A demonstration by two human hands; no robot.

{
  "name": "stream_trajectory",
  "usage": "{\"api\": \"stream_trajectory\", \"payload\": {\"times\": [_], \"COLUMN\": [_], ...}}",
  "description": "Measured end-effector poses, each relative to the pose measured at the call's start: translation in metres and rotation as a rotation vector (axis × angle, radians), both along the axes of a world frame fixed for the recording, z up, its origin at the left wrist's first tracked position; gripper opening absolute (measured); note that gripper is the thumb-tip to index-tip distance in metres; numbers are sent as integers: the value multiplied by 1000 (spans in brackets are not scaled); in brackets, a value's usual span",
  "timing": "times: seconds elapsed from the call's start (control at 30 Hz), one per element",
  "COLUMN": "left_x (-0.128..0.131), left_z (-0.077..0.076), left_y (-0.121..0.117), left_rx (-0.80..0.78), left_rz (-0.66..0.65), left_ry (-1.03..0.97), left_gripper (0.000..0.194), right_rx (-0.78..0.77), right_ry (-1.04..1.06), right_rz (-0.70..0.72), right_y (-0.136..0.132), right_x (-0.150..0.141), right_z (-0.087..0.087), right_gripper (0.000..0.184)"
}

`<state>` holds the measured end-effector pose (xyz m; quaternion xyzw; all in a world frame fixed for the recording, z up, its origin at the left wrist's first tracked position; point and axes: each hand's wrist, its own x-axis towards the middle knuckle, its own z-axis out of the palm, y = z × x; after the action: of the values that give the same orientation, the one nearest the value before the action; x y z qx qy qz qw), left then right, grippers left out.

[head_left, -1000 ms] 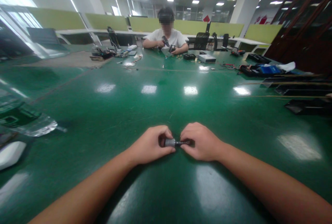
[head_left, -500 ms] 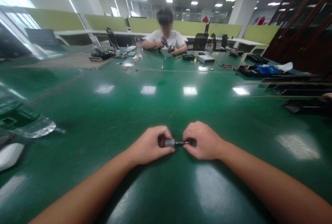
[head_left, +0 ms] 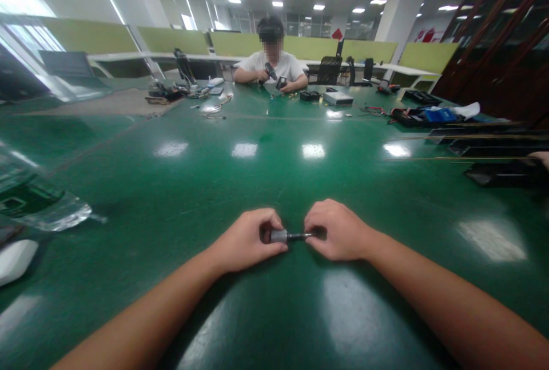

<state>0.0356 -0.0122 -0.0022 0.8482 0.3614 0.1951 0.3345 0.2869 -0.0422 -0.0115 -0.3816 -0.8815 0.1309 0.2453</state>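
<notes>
My left hand [head_left: 246, 239] and my right hand [head_left: 338, 230] meet low over the green table [head_left: 274, 175], near its front edge. Between them is a small grey metal cylinder [head_left: 279, 236] with a thin dark shaft [head_left: 300, 236] sticking out to the right. The left fingers are closed round the cylinder end. The right fingers pinch the far end of the shaft. How the two parts join is hidden by the fingers.
A clear plastic bag [head_left: 38, 201] and a white object [head_left: 15, 258] lie at the left edge. Dark trays [head_left: 506, 172] and thin rods [head_left: 463, 158] sit at the right. Across the table a person [head_left: 272, 64] in a white shirt holds a tool, amid boxes and cables.
My two hands have drawn slightly apart, so a little more of the dark shaft shows between them. The view has tilted down a touch.
</notes>
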Motion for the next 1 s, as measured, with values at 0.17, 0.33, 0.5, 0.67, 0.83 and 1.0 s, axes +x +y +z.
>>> {"api": "stream_trajectory", "payload": {"times": [0.17,0.33,0.5,0.67,0.83,1.0], "left_x": [-1,0,0,0,0,1], "left_z": [0,0,0,0,0,-4], "left_y": [0,0,0,0,0,0], "left_rx": [-10,-7,-9,-9,-2,19], "left_rz": [1,1,11,20,12,7], "left_ry": [0,-1,-5,-1,3,-5], "left_gripper": [22,22,22,22,23,21], "right_rx": [-7,-16,-26,-50,-52,-26], "right_ry": [-16,-39,-62,-96,-104,11], "right_rz": [-3,-3,-5,-13,-14,21], "right_y": [1,2,3,4,4,4], "right_x": [3,6,8,13,16,-4], "right_z": [2,5,7,12,13,-1], "right_gripper": [3,3,4,5,5,4]}}
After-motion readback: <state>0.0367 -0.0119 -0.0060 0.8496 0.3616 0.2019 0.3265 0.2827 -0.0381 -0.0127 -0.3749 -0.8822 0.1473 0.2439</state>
